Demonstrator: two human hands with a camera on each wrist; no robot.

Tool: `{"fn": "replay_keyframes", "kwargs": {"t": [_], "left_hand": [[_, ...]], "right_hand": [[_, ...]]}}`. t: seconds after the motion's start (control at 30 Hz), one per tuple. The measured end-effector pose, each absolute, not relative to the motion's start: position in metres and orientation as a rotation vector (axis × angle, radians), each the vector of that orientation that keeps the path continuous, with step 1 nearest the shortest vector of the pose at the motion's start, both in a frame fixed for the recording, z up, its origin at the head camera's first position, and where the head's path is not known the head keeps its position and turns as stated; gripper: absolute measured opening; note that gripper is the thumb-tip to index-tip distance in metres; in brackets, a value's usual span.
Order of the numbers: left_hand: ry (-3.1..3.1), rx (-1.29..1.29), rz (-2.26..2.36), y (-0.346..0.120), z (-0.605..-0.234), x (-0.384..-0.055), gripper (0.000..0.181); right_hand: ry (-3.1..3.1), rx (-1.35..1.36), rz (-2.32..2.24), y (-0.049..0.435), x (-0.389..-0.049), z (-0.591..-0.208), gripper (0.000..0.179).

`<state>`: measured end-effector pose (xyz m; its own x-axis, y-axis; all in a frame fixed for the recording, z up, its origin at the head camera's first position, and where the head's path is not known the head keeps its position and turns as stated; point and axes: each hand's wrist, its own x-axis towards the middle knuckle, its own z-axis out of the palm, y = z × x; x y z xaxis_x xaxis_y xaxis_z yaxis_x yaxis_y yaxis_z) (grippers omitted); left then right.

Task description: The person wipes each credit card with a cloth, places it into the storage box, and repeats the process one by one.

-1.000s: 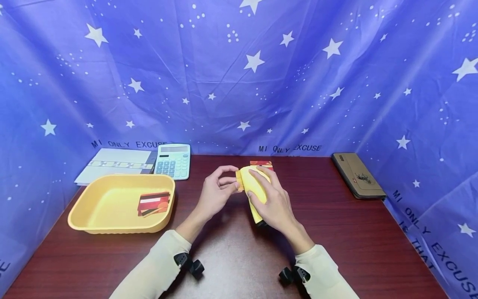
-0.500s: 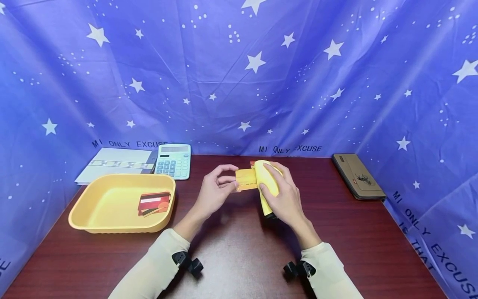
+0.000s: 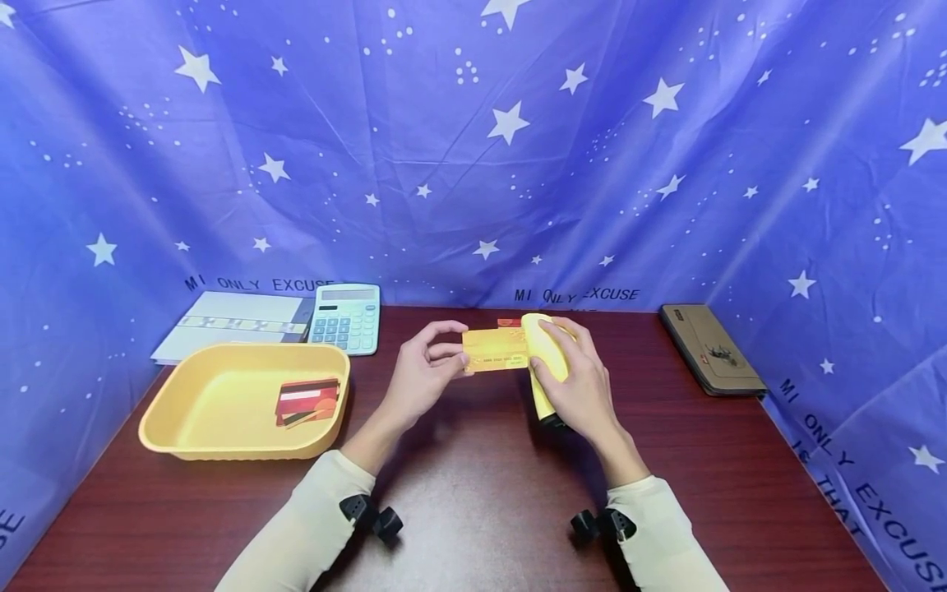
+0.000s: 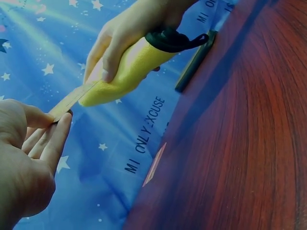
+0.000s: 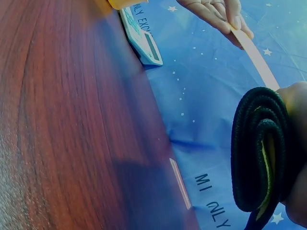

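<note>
In the head view, my left hand pinches a gold bank card by its left end between thumb and fingers. My right hand grips a folded yellow cloth with a black edge, which covers the card's right end. Both are held up above the table. In the left wrist view the cloth wraps the card's far end, with the thumb pressing on it. The right wrist view shows the cloth's rolled black hem and the card edge-on.
At left, a yellow basin holds several cards. Behind it lie a white box or folder and a calculator. A red card lies at the back, partly hidden. A brown wallet is far right.
My right hand has moved right with the cloth, sliding along the card, so more of the gold card shows. My left hand stays nearly in place, holding the card.
</note>
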<state>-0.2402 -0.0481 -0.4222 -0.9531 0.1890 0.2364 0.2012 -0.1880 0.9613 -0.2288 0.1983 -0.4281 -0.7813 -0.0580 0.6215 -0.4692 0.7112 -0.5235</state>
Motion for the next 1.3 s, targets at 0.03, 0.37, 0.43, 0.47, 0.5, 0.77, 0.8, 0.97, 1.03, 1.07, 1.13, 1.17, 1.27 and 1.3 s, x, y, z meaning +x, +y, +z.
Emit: {"fn": "replay_keyframes", "kwargs": {"t": [0.03,0.37,0.43,0.47,0.5,0.77,0.8,0.97,1.03,1.07,1.13,1.17,1.27,1.3], "left_hand": [[-1.995,-0.482,-2.368,-0.048,-0.4217,-0.2401,0.043],[-2.013,-0.482,-2.316,-0.0468,-0.4221,-0.2413,0.025],[-2.059,-0.458,-2.275,-0.047,-0.4221,-0.241,0.023],[-2.077,-0.449,-2.259,-0.0473,-0.4223,-0.2408,0.023],[-2.093,-0.443,-2.244,-0.0475,-0.4225,-0.2406,0.023],[-2.112,-0.47,-2.212,-0.0485,-0.4215,-0.2379,0.025],[-2.11,-0.479,-2.206,-0.0486,-0.4214,-0.2376,0.026],[-2.104,-0.555,-2.165,-0.0483,-0.4211,-0.2368,0.034],[-2.115,-0.576,-2.142,-0.0481,-0.4218,-0.2369,0.036],[-2.119,-0.583,-2.136,-0.048,-0.4224,-0.2371,0.036],[-2.13,-0.587,-2.118,-0.048,-0.4235,-0.2375,0.035],[-2.132,-0.586,-2.109,-0.0481,-0.424,-0.2379,0.035],[-2.104,-0.574,-2.116,-0.049,-0.4249,-0.2391,0.032],[-2.085,-0.571,-2.125,-0.0494,-0.4246,-0.2394,0.031]], "right_hand": [[-2.335,0.397,0.929,0.199,-0.2289,-0.4279,0.057],[-2.344,0.358,0.954,0.203,-0.2279,-0.425,0.056],[-2.349,0.355,0.957,0.2031,-0.228,-0.425,0.056],[-2.352,0.354,0.957,0.203,-0.2281,-0.4252,0.056],[-2.354,0.355,0.957,0.203,-0.2282,-0.4255,0.056],[-2.358,0.358,0.943,0.2027,-0.2286,-0.4266,0.056],[-2.358,0.358,0.941,0.2026,-0.2286,-0.4265,0.056],[-2.359,0.364,0.937,0.2021,-0.2286,-0.426,0.056],[-2.359,0.369,0.935,0.202,-0.2286,-0.4259,0.056],[-2.358,0.372,0.933,0.2019,-0.2286,-0.4258,0.056],[-2.359,0.377,0.932,0.2018,-0.2285,-0.4257,0.056],[-2.359,0.378,0.932,0.2018,-0.2284,-0.4257,0.056],[-2.362,0.375,0.934,0.2015,-0.228,-0.4253,0.056],[-2.362,0.374,0.935,0.2014,-0.228,-0.4252,0.056]]}}
